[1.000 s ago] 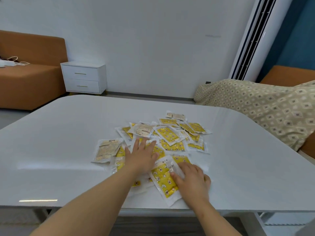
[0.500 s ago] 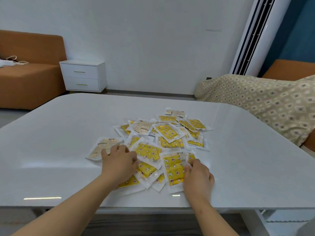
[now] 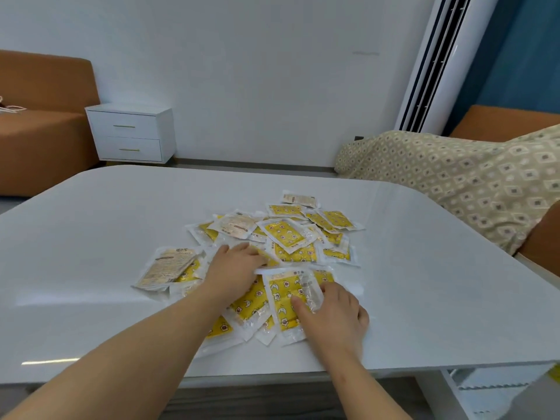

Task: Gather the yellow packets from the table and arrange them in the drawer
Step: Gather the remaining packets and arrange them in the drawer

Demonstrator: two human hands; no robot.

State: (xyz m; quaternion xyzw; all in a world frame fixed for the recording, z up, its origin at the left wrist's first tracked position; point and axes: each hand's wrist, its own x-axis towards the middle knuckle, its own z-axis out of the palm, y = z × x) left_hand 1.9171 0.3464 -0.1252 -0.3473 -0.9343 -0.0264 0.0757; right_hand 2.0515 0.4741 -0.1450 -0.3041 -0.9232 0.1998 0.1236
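**Q:** Where are the packets?
**A:** The packets [image 3: 285, 234] lie in one loose, overlapping pile on the middle of the bench [image 3: 91, 237]. Most show the yellow face. A few show a pale printed back.

**Q:** What is the left hand doing?
**A:** The left hand [image 3: 233, 268] lies palm down on the left-centre of the pile. Its fingers are straight and point right, pressing on the packets. It clamps nothing.

**Q:** And the right hand?
**A:** The right hand [image 3: 333, 310] rests on the near right part of the pile. Thumb and forefinger lie on the top packet [image 3: 281, 298]. I cannot tell whether they pinch it or only press it.

**Q:** What lies around the bench?
**A:** A white cabinet [image 3: 133, 134] stands against the far wall with both drawers closed. An orange sofa [image 3: 39, 140] stands just beside it, on its left. A patterned cover [image 3: 454, 177] lies to the right of the bench.
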